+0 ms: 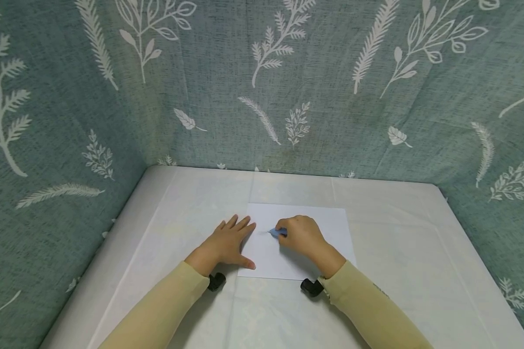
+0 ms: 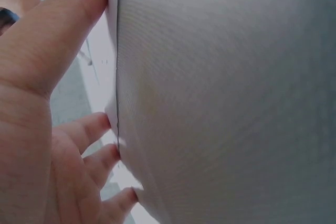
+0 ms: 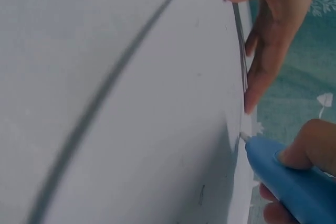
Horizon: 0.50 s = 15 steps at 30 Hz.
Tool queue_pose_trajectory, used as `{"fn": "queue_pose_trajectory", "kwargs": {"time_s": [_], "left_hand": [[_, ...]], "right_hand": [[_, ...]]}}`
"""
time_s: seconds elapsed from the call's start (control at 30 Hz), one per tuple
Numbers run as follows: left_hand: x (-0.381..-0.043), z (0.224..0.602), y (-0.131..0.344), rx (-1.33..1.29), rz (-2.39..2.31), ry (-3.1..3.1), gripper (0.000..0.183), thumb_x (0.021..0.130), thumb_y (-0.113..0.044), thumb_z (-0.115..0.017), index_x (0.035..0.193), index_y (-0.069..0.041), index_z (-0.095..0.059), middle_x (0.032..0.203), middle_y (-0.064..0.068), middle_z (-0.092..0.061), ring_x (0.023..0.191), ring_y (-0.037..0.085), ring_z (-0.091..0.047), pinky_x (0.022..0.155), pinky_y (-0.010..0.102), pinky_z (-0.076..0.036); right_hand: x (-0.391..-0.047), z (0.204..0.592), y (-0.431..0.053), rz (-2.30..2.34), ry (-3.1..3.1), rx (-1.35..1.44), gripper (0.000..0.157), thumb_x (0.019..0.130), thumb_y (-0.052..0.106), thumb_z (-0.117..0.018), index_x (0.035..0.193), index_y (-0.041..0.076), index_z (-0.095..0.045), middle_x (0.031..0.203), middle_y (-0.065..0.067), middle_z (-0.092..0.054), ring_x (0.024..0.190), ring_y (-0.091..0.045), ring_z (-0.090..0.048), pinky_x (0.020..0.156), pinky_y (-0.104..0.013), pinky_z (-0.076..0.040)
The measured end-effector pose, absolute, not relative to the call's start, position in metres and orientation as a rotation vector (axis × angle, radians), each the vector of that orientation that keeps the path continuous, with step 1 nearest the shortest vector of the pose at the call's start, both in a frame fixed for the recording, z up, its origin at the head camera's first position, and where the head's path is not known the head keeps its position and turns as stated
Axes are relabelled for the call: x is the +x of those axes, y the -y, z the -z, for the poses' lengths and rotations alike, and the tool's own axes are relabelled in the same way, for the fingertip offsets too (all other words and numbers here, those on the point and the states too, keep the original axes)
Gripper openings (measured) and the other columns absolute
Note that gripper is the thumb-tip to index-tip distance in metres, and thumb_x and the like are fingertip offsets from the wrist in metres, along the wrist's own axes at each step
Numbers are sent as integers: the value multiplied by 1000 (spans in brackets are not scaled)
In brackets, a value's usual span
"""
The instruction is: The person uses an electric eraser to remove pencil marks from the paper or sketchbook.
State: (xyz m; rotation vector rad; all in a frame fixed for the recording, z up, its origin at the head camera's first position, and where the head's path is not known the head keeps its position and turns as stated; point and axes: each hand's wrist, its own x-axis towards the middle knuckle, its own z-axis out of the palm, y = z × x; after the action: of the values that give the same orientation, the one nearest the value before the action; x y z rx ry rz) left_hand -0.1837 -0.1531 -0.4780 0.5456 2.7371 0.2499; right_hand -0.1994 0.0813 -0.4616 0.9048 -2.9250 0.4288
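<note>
A white sheet of paper point(image 1: 262, 257) lies on the covered table. My left hand point(image 1: 229, 242) rests on its left edge, fingers spread and straight, thumb near the lower left corner. In my right hand point(image 1: 303, 235) I grip a blue electric eraser point(image 3: 265, 158), its narrow pale tip pointing left and down at the paper. The right wrist view shows the thumb on a round button on the blue body. Close to the tip, the head view shows a faint grey mark point(image 1: 265, 232) on the sheet. The palm hides most of the tool's rear.
A white cloth point(image 1: 397, 271) covers the table. Green leaf-patterned fabric point(image 1: 227, 72) hangs behind and at both sides. A black wrist device point(image 1: 217, 281) is strapped under the left wrist, and another black device point(image 1: 312, 288) under the right.
</note>
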Motion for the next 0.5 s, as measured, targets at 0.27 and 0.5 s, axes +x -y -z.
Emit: {"fn": "queue_pose_trajectory", "kwargs": {"time_s": [0.27,0.5], "left_hand": [[-184,478,153,546,-244,-2737,117,67,-71,-79,160,-20,-29,167,4,-16,153,36,-7,120,58,-12],[-185,479,152,542,-232,-2738,118,67,-71,-79,160,-20,-28,167,4,-15,153,36,-7,120,58,-12]], "right_hand": [[-199,462,-81,-432,2923,903,16,82,17,-79,98,15,-80,93,-1,-77,80,-20,-71,71,-37,-57],[-200,462,-82,-449,2929,912,16,82,18,-80,98,16,-79,94,-1,-77,81,-19,-71,72,-37,-57]]}}
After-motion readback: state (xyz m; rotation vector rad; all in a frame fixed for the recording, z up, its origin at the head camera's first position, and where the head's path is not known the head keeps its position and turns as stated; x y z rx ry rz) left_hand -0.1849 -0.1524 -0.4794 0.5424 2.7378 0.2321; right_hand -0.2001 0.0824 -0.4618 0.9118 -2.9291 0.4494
